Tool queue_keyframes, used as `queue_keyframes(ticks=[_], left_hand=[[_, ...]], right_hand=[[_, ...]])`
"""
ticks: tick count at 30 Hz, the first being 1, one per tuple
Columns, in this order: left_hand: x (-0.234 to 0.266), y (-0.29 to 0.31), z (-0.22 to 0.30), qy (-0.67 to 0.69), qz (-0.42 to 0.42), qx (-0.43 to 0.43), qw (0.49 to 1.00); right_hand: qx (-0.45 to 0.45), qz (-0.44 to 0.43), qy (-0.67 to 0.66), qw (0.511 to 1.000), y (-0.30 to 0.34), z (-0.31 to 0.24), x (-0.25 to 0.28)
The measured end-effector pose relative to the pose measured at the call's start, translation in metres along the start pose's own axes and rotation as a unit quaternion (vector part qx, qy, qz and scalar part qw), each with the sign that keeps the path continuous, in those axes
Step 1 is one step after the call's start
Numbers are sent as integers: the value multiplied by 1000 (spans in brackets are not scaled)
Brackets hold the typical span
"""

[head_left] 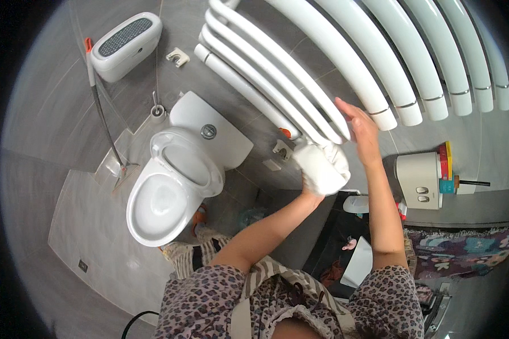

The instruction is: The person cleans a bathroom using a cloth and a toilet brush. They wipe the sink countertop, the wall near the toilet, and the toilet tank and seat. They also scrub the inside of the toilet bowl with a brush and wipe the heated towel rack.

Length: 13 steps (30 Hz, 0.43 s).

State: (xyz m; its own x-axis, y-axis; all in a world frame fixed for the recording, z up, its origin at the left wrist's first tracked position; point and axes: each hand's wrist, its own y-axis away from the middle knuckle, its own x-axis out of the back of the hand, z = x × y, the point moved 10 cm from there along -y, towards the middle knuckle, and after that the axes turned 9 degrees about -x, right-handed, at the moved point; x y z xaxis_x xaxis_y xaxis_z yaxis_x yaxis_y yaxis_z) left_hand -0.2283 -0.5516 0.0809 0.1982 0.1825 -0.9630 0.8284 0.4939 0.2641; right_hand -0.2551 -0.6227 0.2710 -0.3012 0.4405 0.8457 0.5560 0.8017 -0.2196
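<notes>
A crumpled white cloth [322, 166] is in my left hand [314, 192]; most of the fingers are hidden under it. The cloth lies against the lower ends of thin curved white bars [283, 85] on a wall-mounted towel radiator. My right hand [361, 133] is open beside the end of the outermost thin bar, fingers stretched upward; whether it touches the bar I cannot tell. Thick white radiator tubes [345, 53] with silver rings arch just above and to the right of that hand.
A white toilet [169, 198] with its lid raised stands at left. A long-handled mop [104, 113] leans near a white wall box [124, 48] with a grey panel. To the right are a cream dispenser box [418, 179], a dark counter with small items, and a patterned towel [464, 251].
</notes>
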Motion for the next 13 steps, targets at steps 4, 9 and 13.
queue_keyframes(ticks=[4,9,13], left_hand=[[-52,-24,28,-29,-124,-4,992],[-76,-12,117,-387,-172,-227,877],[-111,29,163,-769,-257,-406,421]], right_hand=[[-19,-4,12,1000,-1,2,0],[-32,-12,24,999,0,11,0],[-24,-7,-1,1000,2,18,1]])
